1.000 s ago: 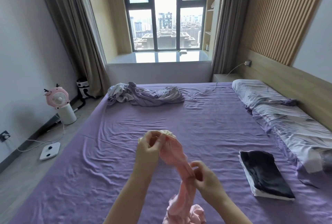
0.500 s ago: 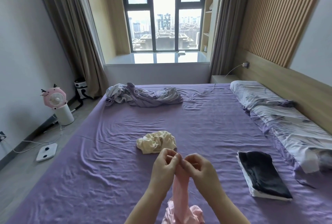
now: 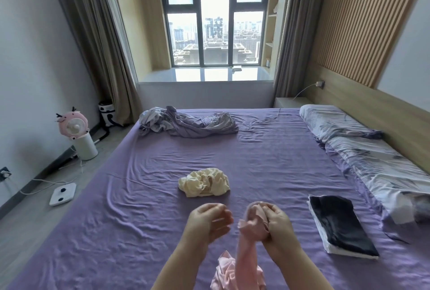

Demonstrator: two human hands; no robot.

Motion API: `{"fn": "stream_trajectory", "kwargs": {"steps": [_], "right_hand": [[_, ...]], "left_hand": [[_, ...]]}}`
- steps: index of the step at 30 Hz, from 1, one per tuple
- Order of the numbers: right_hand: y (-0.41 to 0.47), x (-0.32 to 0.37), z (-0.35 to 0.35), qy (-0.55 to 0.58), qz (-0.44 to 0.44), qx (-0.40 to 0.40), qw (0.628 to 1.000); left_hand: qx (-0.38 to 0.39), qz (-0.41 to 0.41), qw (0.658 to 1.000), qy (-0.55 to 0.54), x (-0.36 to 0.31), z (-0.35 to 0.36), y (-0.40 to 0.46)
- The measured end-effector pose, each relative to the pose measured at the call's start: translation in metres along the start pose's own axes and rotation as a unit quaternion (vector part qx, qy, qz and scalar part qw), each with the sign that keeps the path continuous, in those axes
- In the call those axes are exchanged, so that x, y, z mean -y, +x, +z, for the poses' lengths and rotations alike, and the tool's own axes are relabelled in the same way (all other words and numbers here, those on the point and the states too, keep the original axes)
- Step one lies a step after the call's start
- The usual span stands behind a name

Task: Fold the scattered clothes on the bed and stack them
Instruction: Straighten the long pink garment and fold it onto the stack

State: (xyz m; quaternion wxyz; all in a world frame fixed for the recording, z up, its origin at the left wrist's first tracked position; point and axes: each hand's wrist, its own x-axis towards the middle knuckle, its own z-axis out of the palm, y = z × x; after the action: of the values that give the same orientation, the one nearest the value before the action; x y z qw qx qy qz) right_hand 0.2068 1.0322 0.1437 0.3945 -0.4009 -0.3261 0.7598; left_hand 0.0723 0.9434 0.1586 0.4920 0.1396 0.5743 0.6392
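A pink garment (image 3: 246, 257) hangs bunched over the near part of the purple bed (image 3: 130, 210). My right hand (image 3: 278, 223) grips its top end in a fist. My left hand (image 3: 208, 220) hovers just left of it, blurred, with loosely curled fingers and nothing in them. A crumpled cream garment (image 3: 204, 185) lies beyond my hands in the middle of the bed. To the right lies a folded black and white stack (image 3: 342, 224). A rumpled lilac-grey pile of cloth (image 3: 190, 123) sits at the far edge.
Patterned pillows (image 3: 372, 157) line the wooden headboard on the right. On the floor to the left stand a pink fan on a white base (image 3: 76, 133) and a white scale (image 3: 62, 194) with a cable. Window and curtains lie beyond the bed.
My hands, pinched together on the pink garment half a second ago, have come apart. The left hand has let go and moved left; the right still holds the cloth.
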Motion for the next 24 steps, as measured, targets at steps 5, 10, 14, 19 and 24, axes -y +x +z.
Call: {"fn": "stream_trajectory", "kwargs": {"steps": [5,10,14,19,24], "right_hand": [[-0.003,0.003,-0.013,-0.027,-0.025,-0.011,0.999],[-0.014,0.003,0.002,-0.015,-0.005,0.045,0.999],[-0.017,0.006,0.003,-0.03,0.01,0.047,0.998],[-0.02,0.002,-0.013,-0.227,-0.079,0.096,0.966],[-0.024,-0.001,-0.013,-0.318,-0.087,0.103,0.938]], "left_hand": [[0.019,0.016,1.0,-0.004,-0.021,-0.008,-0.004],[0.096,0.086,0.953,0.275,0.003,0.021,-0.011],[0.102,0.07,0.957,0.263,0.013,0.026,-0.012],[0.079,0.059,0.983,0.154,0.006,0.019,-0.014],[0.054,-0.02,0.998,-0.022,0.0,0.019,-0.01]]}}
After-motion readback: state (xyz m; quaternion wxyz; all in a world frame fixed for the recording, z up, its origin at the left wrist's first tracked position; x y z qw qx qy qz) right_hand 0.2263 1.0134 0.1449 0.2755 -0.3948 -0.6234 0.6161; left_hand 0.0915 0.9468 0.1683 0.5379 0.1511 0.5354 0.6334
